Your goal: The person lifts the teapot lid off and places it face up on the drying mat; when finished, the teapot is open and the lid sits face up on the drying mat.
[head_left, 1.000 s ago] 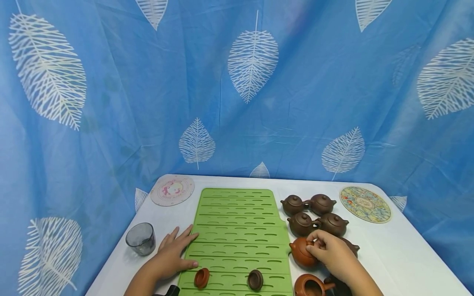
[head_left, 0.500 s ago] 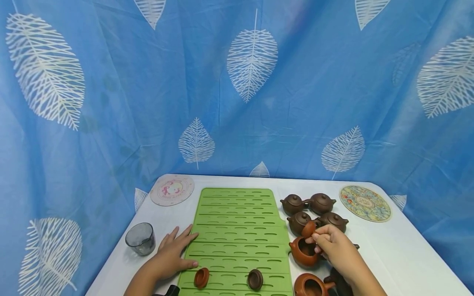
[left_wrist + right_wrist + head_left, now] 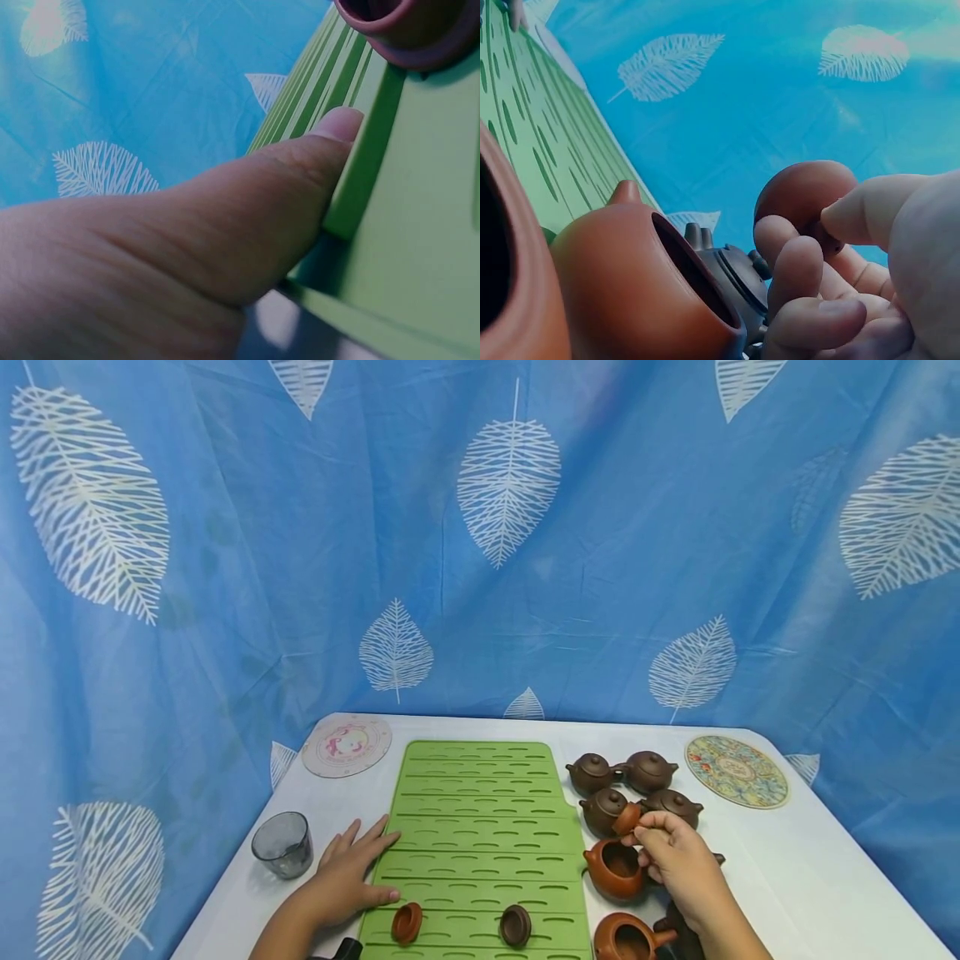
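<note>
My right hand [image 3: 678, 860] pinches a reddish-brown teapot lid [image 3: 802, 191] by its knob, tilted in the air. Close below it stands the lidless reddish teapot [image 3: 609, 875], its round mouth uncovered. A second lidless reddish teapot [image 3: 611, 935] is nearer the front edge. With fingers spread, my left hand [image 3: 348, 877] rests along the left edge of the green mat [image 3: 487, 827]; the left wrist view shows its thumb [image 3: 285, 172] on the mat's rim. Two small lids lie on the mat, a reddish lid [image 3: 407, 924] by the left thumb and a dark brown lid [image 3: 515, 926] farther right.
Several dark brown teapots [image 3: 651, 772] crowd behind and beside the right hand, some partly hidden by it. A grey glass cup [image 3: 285, 845] stands left of the left hand. Flat round mats lie at the back corners, a pink one [image 3: 347, 745] and a patterned one [image 3: 737, 772].
The right hand has lifted the lid off the reddish teapot, uncovering its mouth, and turned it on edge just above. The left hand stays in place.
</note>
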The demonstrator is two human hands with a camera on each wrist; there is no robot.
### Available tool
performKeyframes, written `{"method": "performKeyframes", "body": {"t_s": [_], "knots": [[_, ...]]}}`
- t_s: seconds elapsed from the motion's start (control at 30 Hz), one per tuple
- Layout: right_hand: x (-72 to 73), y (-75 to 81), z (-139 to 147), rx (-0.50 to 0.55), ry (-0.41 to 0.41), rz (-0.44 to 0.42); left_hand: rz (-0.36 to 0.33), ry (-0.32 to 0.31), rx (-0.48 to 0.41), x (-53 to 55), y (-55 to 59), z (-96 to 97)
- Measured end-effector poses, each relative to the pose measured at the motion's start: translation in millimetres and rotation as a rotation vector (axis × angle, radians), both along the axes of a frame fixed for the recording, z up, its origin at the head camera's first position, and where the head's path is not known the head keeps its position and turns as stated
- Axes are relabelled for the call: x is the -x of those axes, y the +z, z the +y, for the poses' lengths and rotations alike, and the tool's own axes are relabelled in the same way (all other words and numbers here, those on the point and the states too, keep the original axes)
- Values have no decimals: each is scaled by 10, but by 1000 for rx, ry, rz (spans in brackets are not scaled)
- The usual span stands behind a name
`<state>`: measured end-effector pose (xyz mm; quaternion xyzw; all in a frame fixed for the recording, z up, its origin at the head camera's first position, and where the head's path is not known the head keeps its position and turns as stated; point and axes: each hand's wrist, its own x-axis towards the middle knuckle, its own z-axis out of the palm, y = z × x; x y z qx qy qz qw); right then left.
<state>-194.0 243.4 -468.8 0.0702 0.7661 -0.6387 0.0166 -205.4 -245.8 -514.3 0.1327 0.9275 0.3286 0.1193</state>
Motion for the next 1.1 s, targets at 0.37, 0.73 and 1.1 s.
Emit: {"method": "performKeyframes", "body": {"t_s": [0.37, 0.73, 1.1], "knots": [[-3, 7, -36, 139, -43, 92, 28, -2, 3, 0, -17, -10], [-32, -96, 73, 610, 233, 135, 2, -5, 7, 6, 18, 10], [-36, -99, 36, 761, 401, 110, -7, -1, 17, 19, -18, -1]]}}
